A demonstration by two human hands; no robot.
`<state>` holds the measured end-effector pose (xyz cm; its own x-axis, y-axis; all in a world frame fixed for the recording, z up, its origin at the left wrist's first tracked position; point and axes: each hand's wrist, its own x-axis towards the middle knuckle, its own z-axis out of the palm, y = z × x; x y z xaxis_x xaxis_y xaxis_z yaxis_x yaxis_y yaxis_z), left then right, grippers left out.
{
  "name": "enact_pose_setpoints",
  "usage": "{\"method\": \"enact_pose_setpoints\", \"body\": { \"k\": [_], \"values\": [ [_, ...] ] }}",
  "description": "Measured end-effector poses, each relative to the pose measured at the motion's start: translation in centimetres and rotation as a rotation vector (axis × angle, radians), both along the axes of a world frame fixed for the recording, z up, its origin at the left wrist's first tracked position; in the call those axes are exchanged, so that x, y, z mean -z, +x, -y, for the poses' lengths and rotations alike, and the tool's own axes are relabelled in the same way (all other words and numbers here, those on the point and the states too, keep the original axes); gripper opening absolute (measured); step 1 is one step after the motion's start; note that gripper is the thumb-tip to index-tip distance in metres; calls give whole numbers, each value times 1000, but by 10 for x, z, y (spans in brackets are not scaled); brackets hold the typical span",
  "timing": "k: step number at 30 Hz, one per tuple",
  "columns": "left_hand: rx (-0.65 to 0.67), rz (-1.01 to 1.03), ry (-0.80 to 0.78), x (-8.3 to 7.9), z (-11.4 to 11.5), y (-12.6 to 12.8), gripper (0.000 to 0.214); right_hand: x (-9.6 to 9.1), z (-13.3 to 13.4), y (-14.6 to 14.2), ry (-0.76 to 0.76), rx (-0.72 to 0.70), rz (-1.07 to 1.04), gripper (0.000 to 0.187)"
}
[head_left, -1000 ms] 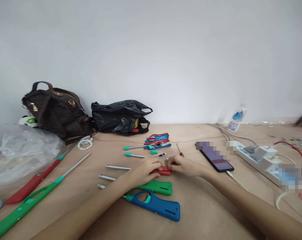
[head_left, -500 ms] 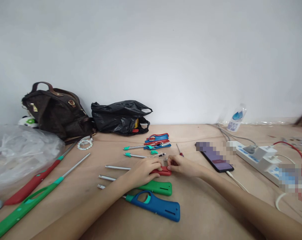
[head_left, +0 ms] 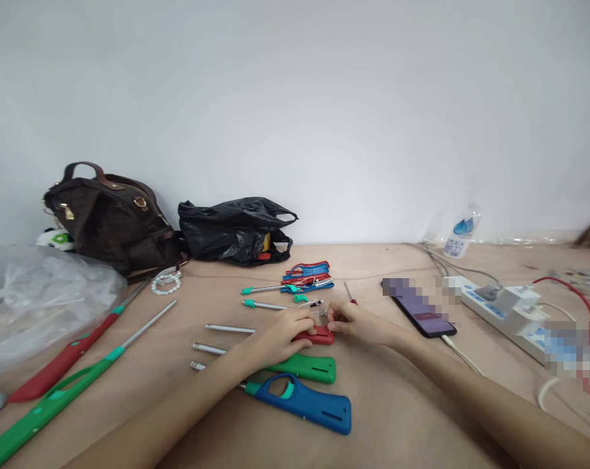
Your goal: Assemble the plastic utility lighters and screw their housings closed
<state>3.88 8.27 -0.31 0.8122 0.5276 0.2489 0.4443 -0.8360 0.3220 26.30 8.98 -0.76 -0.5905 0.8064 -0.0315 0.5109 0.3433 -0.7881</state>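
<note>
My left hand (head_left: pixel 283 335) lies over a red lighter (head_left: pixel 321 336), its fingers closed on the handle and hiding much of it. At the handle's right end, my right hand (head_left: pixel 354 322) has its fingertips pinched together beside a small clear part (head_left: pixel 319 318). Whatever is between those fingertips is too small to make out. Nearer me lie a green long-neck lighter (head_left: pixel 307 366), partly under my left hand and forearm, and a blue long-neck lighter (head_left: pixel 314 402). Beyond my hands are a metal tube with a teal tip (head_left: pixel 268 305) and a teal trigger piece (head_left: pixel 301 298).
Red and blue lighter shells (head_left: pixel 308 277) lie farther back, near a screwdriver (head_left: pixel 350 293). A phone (head_left: pixel 424 309) and a power strip (head_left: pixel 490 306) are at right. Longer red (head_left: pixel 64 358) and green (head_left: pixel 55 407) lighters lie left. A black plastic bag (head_left: pixel 226 231) stands behind.
My right hand has shifted very slightly at the red lighter's end. My left hand stays on the handle, and the other things lie as before.
</note>
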Motion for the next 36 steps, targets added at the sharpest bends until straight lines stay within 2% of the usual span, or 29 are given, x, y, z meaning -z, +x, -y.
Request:
{"method": "enact_pose_setpoints", "body": {
  "k": [3,5,7,9,12,14,16,20,22,25,28,30,33,36],
  "values": [
    [-8,-5,-3,-1,1,0,6,-5,0,1,19,33,-34,13],
    [-14,-8,-9,-2,1,0,5,-11,-1,6,118,118,7,19],
    [-17,-9,-15,-2,1,0,4,-17,-3,14,268,265,179,24],
    [-13,-5,-18,-1,1,-1,2,-21,-5,24,377,408,443,26],
    [-3,5,-5,0,1,-1,4,-19,-7,35,368,429,693,33],
    [0,2,9,0,1,-1,5,-16,-7,39,335,374,725,32],
    [-3,-10,16,0,1,-1,3,-15,-7,41,340,375,723,27],
    [-2,-4,21,0,1,-1,2,-24,-12,49,436,548,711,19],
    [2,6,18,0,0,-1,1,-30,-14,54,523,632,590,16],
    [4,8,15,2,-1,-2,1,-38,-14,55,594,673,126,16],
    [5,1,15,3,-2,-2,1,-41,-8,44,451,555,-416,21],
    [0,-4,18,3,-1,-2,2,-39,-3,35,294,469,-630,25],
    [-3,-4,22,2,-1,-1,1,-33,2,23,158,390,-729,28],
    [0,4,23,1,0,-1,1,-25,3,19,147,314,-701,28]
  ]
}}
